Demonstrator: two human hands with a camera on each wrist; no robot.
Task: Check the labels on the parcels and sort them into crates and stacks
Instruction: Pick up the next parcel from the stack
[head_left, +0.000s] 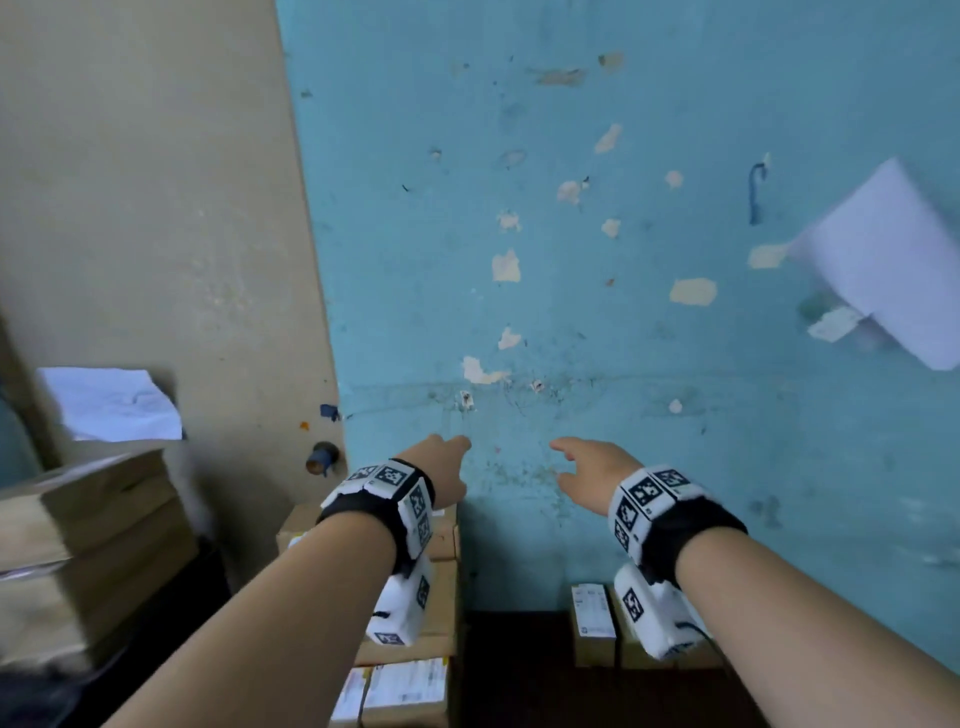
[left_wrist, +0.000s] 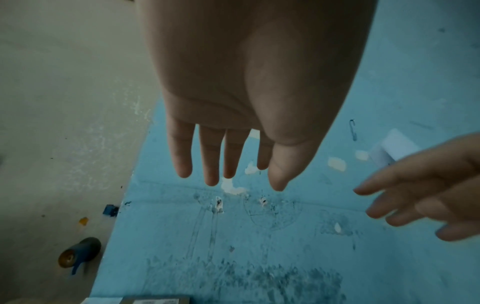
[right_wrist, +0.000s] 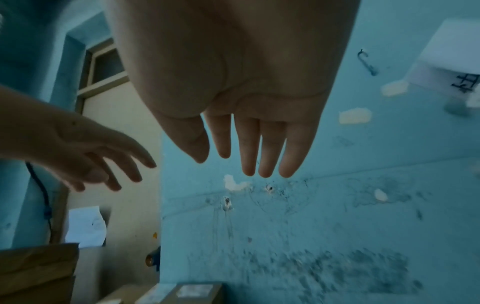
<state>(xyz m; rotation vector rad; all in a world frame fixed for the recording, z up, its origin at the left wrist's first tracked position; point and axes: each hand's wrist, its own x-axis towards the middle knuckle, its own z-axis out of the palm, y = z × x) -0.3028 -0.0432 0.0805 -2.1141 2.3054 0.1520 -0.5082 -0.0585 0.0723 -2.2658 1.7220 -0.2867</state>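
Both hands are raised in front of a blue wall, empty. My left hand (head_left: 447, 462) has its fingers (left_wrist: 210, 160) straight and holds nothing. My right hand (head_left: 582, 467) is also spread with straight fingers (right_wrist: 270, 152), apart from the left. Below the left arm stands a stack of brown cardboard parcels (head_left: 436, 597) with white labels (head_left: 405, 686) on the lower ones. Under the right wrist stand a few small brown parcels (head_left: 592, 623) with white labels, against the wall. Neither hand touches a parcel.
A taller stack of cardboard boxes (head_left: 88, 545) stands at the left, with a white paper sheet (head_left: 111, 402) on the beige wall behind it. Another white sheet (head_left: 883, 260) hangs on the blue wall (head_left: 571, 208) at the right. The floor between the stacks is dark.
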